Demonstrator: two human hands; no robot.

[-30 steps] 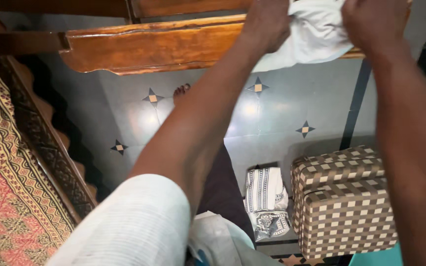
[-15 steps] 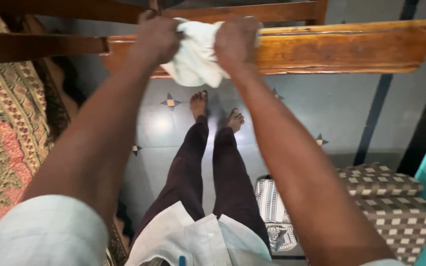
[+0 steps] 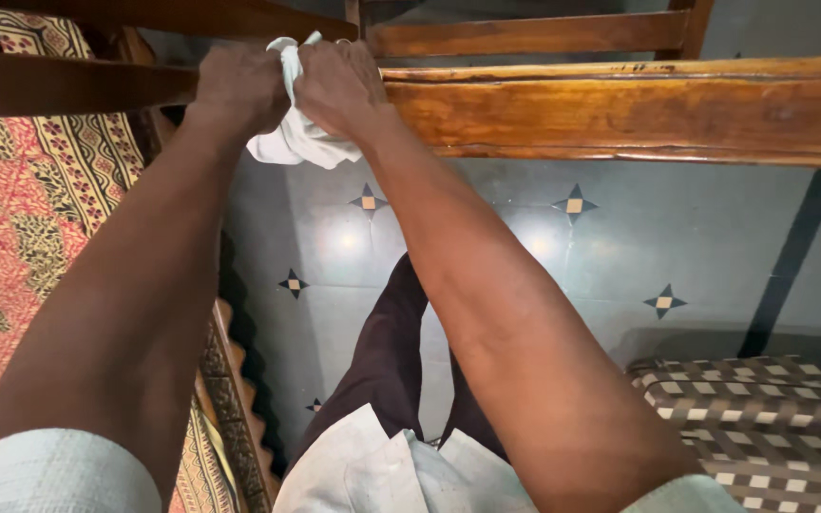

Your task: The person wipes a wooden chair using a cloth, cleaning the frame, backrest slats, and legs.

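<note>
Your left hand (image 3: 239,87) and right hand (image 3: 339,87) are both clenched on the white cloth (image 3: 295,142), bunched between them against the wooden rail (image 3: 620,109), whose length runs off to your right.

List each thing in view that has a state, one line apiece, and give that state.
white cloth: bunched, gripped by both hands, pressed on the rail
left hand: closed on the cloth
right hand: closed on the cloth
wooden rail: glossy, horizontal
patterned bedspread: spread flat
checked cushion: lying on the floor
</note>
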